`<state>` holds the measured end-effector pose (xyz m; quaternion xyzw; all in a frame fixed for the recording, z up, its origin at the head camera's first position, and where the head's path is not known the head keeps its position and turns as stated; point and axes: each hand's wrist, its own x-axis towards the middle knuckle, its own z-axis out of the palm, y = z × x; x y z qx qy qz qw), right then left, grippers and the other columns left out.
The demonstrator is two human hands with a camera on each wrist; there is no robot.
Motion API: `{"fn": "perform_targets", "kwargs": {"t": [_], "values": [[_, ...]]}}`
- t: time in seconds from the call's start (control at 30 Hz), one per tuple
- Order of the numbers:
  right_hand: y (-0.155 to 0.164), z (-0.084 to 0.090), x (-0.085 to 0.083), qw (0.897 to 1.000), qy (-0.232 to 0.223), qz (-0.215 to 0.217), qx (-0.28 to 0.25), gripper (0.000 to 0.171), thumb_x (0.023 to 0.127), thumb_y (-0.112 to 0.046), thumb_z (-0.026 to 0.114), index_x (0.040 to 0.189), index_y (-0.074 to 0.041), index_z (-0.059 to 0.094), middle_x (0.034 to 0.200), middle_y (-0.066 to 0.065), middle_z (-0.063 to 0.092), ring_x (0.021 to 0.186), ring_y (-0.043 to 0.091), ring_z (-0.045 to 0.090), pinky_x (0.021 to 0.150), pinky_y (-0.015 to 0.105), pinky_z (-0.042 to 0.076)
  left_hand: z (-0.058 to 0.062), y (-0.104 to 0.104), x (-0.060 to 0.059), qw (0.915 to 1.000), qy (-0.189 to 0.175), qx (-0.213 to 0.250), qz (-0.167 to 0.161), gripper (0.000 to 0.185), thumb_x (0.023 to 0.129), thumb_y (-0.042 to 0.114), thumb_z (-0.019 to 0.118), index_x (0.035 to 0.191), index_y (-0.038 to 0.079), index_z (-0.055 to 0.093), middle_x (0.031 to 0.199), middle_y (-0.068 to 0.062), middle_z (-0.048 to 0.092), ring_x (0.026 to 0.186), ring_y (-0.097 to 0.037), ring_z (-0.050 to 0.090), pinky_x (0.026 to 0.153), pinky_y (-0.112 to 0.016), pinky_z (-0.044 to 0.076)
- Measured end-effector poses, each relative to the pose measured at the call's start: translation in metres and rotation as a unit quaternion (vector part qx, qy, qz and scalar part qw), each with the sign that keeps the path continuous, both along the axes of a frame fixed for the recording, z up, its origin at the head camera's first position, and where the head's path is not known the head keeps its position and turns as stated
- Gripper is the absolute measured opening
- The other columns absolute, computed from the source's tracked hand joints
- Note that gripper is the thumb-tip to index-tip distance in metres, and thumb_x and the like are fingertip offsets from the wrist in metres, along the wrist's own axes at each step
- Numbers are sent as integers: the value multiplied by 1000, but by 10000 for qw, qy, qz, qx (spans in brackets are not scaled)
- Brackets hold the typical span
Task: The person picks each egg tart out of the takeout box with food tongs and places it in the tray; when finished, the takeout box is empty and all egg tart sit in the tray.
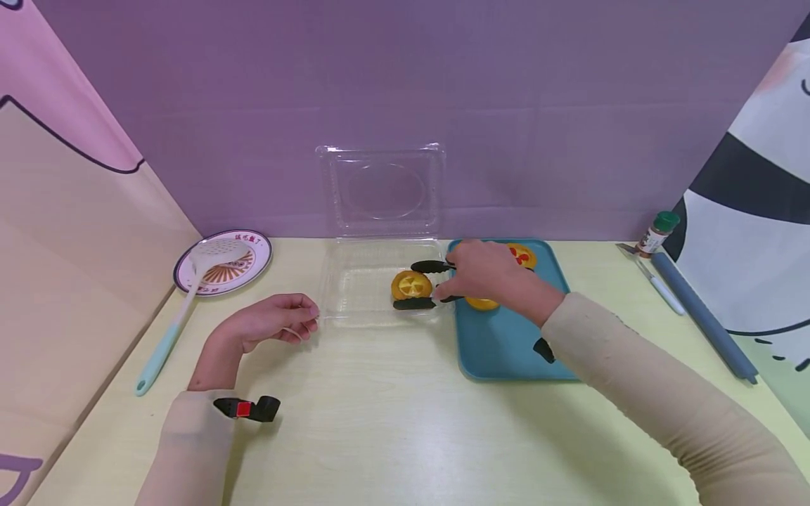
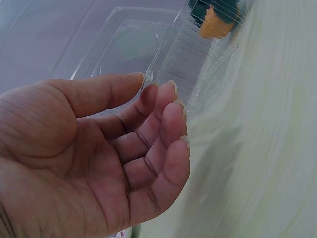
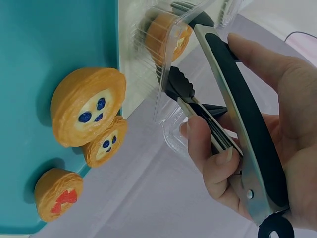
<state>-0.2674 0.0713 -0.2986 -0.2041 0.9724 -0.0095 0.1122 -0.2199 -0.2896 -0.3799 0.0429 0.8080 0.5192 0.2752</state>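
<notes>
1. The right hand (image 1: 490, 277) is squeezing a pair of tongs (image 3: 233, 99). Its grip is curled tight around the two handles.
2. The black tips of the tongs are pinching a small round tart (image 1: 412, 285), one tip on each side. The tart is sitting inside the clear box (image 1: 373, 284), just past the grip.
3. The left hand (image 1: 268, 322) is lying loose by the near left corner of the box. The head view cannot tell if it is touching. The left wrist view is showing bent, relaxed fingers (image 2: 166, 129) with nothing in the grip, and the box edge right at the fingertips.
4. Only the right wrist view is showing three more tarts (image 3: 88, 105) on the blue tray (image 3: 49, 39) beside the grip. Two have blue dots and one has red.
5. The box is thin, see-through plastic with ridges. The tray is smooth. The tongs are shiny metal with black rubber. The desk (image 1: 392, 422) is pale yellow.
</notes>
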Motion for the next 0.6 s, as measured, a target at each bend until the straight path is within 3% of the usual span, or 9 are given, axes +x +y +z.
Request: {"fn": "perform_targets", "kwargs": {"t": [0.2,0.33,0.47,0.6], "values": [[-2,-1,0,10000,-14,48,1,48,85,-60,70,104,-15,70,88,1,63,82,20,59,61,33,47,1,1,-1,10000,-18,-13,-14,30,104,21,53,117,-6,51,98,-9,62,87,-19,61,82,-32,56],[2,-6,0,9997,31,25,-221,45,86,-59,70,94,-15,69,80,1,55,75,19,56,57,30,41,0,0,-1,10000,-26,-15,-3,30,104,21,53,116,-6,51,97,-9,62,86,-18,61,82,-32,55],[8,-12,-1,9991,36,15,-411,54,85,-60,71,114,-15,72,82,0,58,70,17,55,52,30,39,0,0,-1,10000,-33,-30,11,30,104,22,53,117,-5,51,98,-8,62,87,-18,61,82,-32,55],[13,-15,0,9984,-10,-68,-568,69,84,-61,71,135,-16,64,78,0,62,63,16,54,47,29,35,-1,-1,-1,10000,-30,-31,-3,30,104,22,53,117,-5,51,98,-8,62,87,-19,61,82,-32,55]]}}
